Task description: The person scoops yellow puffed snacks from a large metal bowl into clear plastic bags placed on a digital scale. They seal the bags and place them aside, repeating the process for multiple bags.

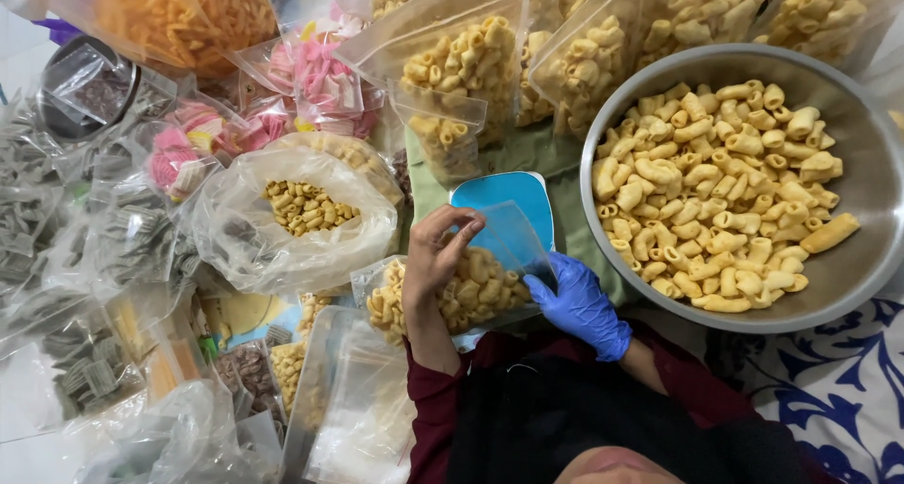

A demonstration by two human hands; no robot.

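Clear plastic bag point(471, 282), about half filled with pale yellow tube-shaped snacks, resting on a small blue scale point(508, 194) in front of the person, its empty upper part standing open above the fill. The bare left hand point(435, 253) pinches the bag's upper edge, fingers pressed together on the film. The right hand point(579, 305), in a blue glove, grips the opposite edge, its fingers closed on the plastic at the bag's right corner.

Just to the right stands a large steel bowl point(871, 164) heaped with the same snacks. To the left lies an open bulk bag point(292, 211) of smaller yellow tubes. Behind, 3 or more filled, sealed bags point(466, 65) lean against each other; pink snacks point(320, 74) and orange sticks point(184, 13) lie further back, and a stack of empty flat bags point(353, 409) lies near the left forearm.

Risks, as a judgement: the bag is upright only because both hands hold its mouth; if either pinch slips on the smooth film, the mouth may sag and pieces may spill onto the scale and the green cloth point(527, 150). Pressing down while gripping could crush the brittle tubes. The scale platform is small, so a bag set off-centre may tip toward the bowl.
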